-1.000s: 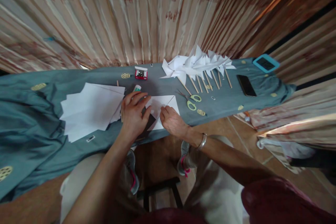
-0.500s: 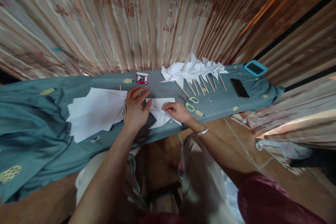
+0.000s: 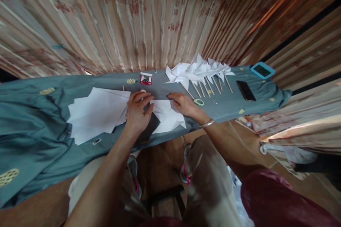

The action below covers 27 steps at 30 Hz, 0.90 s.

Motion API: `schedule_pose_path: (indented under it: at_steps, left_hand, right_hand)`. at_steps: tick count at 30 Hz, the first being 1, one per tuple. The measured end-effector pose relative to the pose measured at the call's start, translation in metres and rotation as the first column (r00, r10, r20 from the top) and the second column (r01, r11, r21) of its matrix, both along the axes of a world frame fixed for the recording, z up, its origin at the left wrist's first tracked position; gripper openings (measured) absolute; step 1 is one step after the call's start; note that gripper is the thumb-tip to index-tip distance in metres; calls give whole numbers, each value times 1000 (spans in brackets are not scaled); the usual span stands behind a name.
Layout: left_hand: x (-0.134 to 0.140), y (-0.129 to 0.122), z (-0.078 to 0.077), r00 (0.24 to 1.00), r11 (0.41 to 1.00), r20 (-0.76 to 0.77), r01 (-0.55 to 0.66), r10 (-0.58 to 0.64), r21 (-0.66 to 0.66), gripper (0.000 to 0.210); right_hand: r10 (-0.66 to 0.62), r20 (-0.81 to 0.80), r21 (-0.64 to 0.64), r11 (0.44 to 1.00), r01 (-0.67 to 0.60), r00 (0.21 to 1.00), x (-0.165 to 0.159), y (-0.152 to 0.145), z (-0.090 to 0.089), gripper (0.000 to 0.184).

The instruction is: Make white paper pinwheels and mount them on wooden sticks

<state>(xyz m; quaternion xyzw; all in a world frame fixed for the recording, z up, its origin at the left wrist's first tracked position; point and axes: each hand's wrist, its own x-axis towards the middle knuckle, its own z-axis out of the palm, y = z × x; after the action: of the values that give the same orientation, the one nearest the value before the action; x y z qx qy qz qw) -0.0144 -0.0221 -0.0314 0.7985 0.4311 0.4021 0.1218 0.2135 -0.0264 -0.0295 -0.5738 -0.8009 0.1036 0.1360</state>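
A cut and partly folded white paper pinwheel (image 3: 169,117) lies flat between my hands. My left hand (image 3: 137,110) rests at its left edge, fingers loosely bent and thumb apart from them. A small pale item shows by its fingertips, too small to name. Over the paper's upper right corner is my right hand (image 3: 185,104), fingers stretched beyond the top edge and thumb near the paper. Scissors lie beside that hand; only a green handle loop (image 3: 198,102) shows. To the left is a stack of white paper sheets (image 3: 98,111).
A green cloth (image 3: 53,95) covers the narrow table. Finished paper pinwheels (image 3: 195,71) on wooden sticks lie at the back right. An open red box (image 3: 146,79) of small items stands behind my left hand. A black phone (image 3: 245,90) and a blue-framed device (image 3: 262,70) lie far right.
My right hand has left the middle of the paper pinwheel and moved up to its upper right corner, covering more of the scissors. My left hand has stayed almost in place.
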Motion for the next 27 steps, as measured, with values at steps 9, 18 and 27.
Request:
schedule_pose_path:
  at_steps: [9,18,27]
  left_hand:
    - [17,-24,-14,956,963,-174,208,-237,-170,18]
    - [23,-27,-19,930,964,-275,202,-245,-175,19]
    - [23,-26,-25,923,967,-300,200,-239,-155,19]
  right_hand:
    - [-70,-345,-93,995,40,936,34,-82,-21,43]
    - [-142,-635,-221,975,-3,760,16,-70,-25,9]
    - [-324,-530,-250,943,220,783,-4,-70,-25,8]
